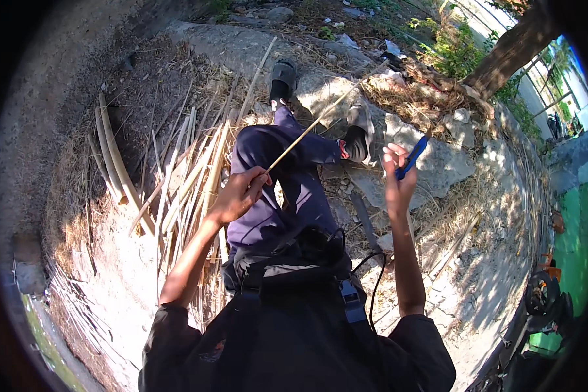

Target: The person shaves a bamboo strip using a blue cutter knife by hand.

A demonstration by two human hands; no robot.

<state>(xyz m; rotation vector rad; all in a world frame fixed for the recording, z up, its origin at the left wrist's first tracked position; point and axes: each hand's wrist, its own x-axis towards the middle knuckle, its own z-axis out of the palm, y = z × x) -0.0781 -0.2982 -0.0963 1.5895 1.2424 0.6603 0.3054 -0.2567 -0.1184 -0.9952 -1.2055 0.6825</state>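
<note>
My left hand [242,196] was clamped on a thin bamboo strip [317,121] running toward one o'clock; at three, my right hand [398,183] gripped a blue knife [413,157], best angled away from me.

No legible lettering, numbers or signs; small mark [213,352] on dark shirt [287,340] unreadable.

The stick [307,130] appears wooden and smooth; the blue tool [413,157] looks like smooth plastic. The trousers [258,147] are matt cloth, the stone slab [445,171] is rough, the tree trunk [513,57] rough-barked.
</note>
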